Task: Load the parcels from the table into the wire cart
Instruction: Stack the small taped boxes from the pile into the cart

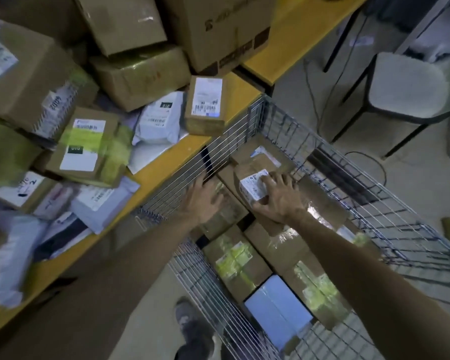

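While the right grip holds a box, a mailer reads 010.

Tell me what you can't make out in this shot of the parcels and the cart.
Head view, label print on the small box: blurred, and the right hand covers its near edge.
Head view, taped box under the left hand in the wire cart: partly hidden by it.
Head view, bags on the table, far left: motion-blurred, cut by the frame edge.
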